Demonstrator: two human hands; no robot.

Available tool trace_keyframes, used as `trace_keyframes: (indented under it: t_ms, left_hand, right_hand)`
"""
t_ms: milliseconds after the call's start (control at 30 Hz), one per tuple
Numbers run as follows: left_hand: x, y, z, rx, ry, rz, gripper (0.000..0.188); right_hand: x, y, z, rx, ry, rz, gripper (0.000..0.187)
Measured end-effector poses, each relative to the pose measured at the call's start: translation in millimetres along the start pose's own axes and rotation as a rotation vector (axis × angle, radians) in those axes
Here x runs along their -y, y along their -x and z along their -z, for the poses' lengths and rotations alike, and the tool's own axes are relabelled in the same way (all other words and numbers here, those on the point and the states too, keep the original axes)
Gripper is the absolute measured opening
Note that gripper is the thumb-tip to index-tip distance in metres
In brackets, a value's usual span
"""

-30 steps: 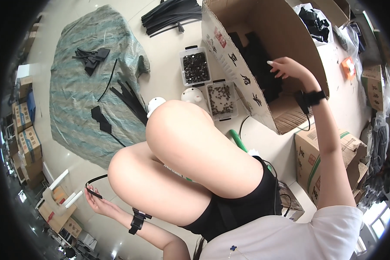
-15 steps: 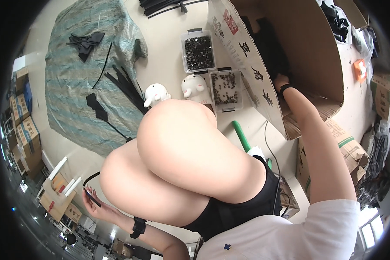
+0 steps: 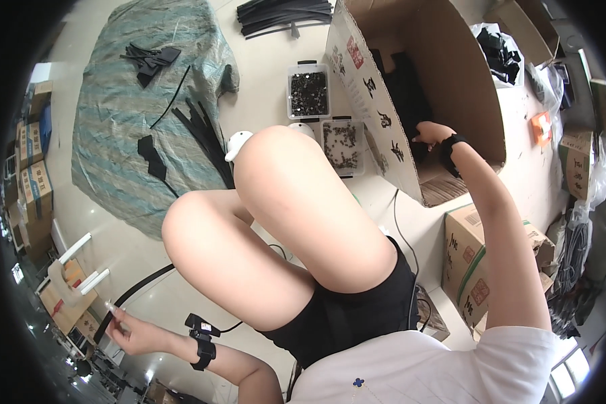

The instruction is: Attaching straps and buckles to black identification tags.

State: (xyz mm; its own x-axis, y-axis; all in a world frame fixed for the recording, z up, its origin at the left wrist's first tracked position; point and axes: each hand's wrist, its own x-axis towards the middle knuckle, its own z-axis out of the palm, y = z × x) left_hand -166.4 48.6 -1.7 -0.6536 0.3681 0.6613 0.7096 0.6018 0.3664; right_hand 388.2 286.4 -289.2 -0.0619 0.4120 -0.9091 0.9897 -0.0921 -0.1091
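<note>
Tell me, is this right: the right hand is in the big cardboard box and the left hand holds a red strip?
The strip is black, not red, as the head view shows. The right hand is in the big cardboard box and the left hand holds it.

Workshop, small-parts kind. Tubs (image 3: 309,117) of loose bits (image 3: 309,94), bundled strips (image 3: 283,18) on tiled floor (image 3: 266,54), flat pieces (image 3: 153,158) on a tarp (image 3: 114,135), open box (image 3: 461,81) of black stock (image 3: 411,81), cartons (image 3: 37,185) stacked far left.
</note>
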Motion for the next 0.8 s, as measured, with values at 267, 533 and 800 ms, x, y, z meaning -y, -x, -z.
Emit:
trace_keyframes:
  t_ms: [267, 533, 800]
  left_hand:
    - [-57, -17, 95, -0.433, 0.605, -0.004, 0.024]
    - [-47, -14, 141, -0.003, 1.832, 0.139, 0.011]
    - [-59, 31, 119, 0.545, 2.09, 0.53, 0.018]
  right_hand:
    - [54, 170, 47, -0.481, -0.385, 0.313, 0.029]
    - [177, 283, 26, -0.269, -0.714, 0.673, 0.025]
    - [254, 232, -6, -0.721, -0.543, 0.966, 0.035]
